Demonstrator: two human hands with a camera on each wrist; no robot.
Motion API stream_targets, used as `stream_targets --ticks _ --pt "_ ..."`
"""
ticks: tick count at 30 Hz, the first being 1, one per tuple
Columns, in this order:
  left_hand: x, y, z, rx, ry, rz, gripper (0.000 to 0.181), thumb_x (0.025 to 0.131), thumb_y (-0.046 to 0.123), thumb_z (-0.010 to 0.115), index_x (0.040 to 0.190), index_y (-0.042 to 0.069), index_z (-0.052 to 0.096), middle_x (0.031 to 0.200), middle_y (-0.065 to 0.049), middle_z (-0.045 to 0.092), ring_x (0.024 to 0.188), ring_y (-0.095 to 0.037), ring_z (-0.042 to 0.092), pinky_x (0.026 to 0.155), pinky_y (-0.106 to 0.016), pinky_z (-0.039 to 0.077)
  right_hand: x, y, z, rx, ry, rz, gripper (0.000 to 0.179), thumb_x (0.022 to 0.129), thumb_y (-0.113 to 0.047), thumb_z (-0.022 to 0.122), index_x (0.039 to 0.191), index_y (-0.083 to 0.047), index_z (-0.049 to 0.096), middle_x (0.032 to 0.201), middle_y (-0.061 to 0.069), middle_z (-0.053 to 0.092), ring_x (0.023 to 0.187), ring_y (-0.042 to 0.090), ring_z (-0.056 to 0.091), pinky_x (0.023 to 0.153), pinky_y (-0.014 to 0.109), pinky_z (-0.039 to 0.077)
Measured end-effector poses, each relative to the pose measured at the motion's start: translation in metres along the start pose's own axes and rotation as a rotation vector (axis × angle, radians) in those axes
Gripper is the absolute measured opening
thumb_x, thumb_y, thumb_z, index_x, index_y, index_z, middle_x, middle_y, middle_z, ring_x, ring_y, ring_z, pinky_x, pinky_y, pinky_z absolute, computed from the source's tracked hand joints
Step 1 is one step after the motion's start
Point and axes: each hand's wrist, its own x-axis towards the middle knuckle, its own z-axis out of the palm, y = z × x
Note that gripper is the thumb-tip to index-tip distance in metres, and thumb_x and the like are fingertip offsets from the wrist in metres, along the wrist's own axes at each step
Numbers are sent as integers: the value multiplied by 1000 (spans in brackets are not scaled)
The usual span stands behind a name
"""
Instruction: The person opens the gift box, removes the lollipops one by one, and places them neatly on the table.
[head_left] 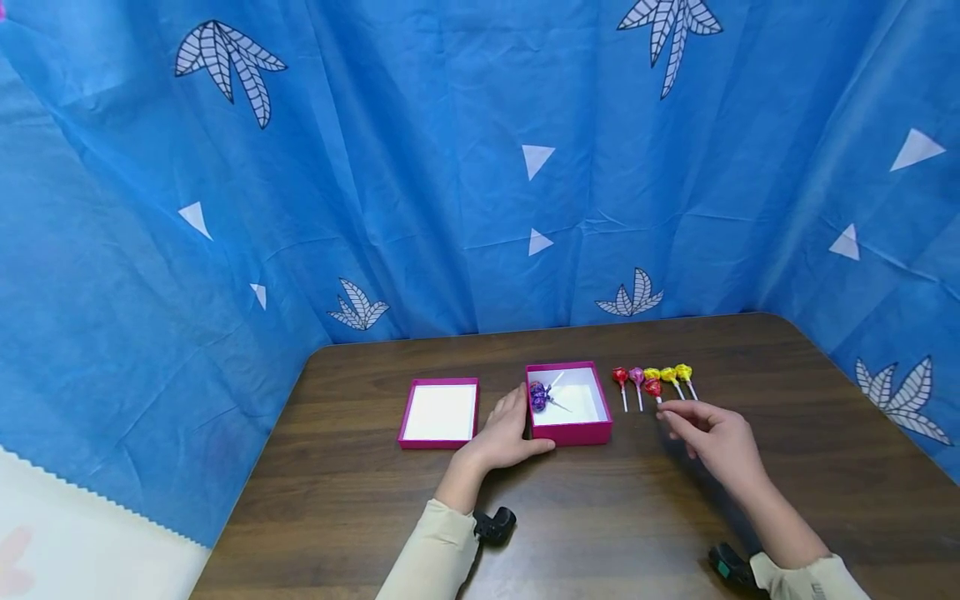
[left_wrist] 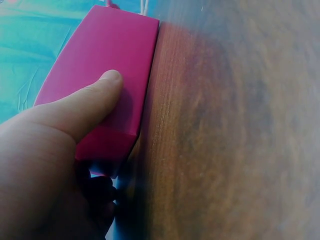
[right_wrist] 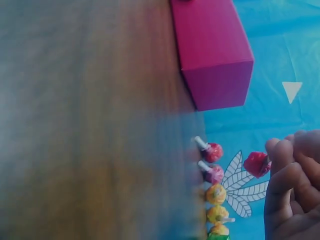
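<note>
My left hand rests against the near left corner of a magenta box, its fingers along the left side. In the left wrist view its thumb presses flat on the front wall. Purple-wrapped lollipops lie at the left inside the box, white sticks pointing right. My right hand pinches the stick of a red lollipop, and the right wrist view shows that red candy head raised at the fingertips. Behind it, right of the box, a row holds another red lollipop, a pink one and several yellow ones.
A shallow magenta lid with a white inside lies left of the box. Everything stands on a dark wooden table. A blue patterned cloth hangs behind the table and along its sides.
</note>
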Motion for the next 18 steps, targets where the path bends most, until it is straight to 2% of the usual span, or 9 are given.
stream_targets --ticks 2,6,18 --pt "0 0 0 -2 0 -1 108 88 54 69 161 4 7 168 -13 18 155 -32 19 125 -52 20 -3 2 0 -55 7 -1 31 97 -34 66 115 -10 73 81 12 73 53 14 55 48 27 47" --pt "0 -1 0 -5 1 0 107 88 54 69 161 4 7 168 -13 18 154 -32 19 125 -52 20 -8 5 1 -124 2 25 30 97 -32 67 115 -9 74 79 6 73 54 11 55 48 26 46" --pt "1 -2 1 -2 5 7 107 88 54 69 161 4 8 168 -13 19 154 -33 20 125 -54 21 -14 9 -2 -165 -62 122 29 97 -24 67 119 -6 72 71 2 68 53 15 56 48 26 44"
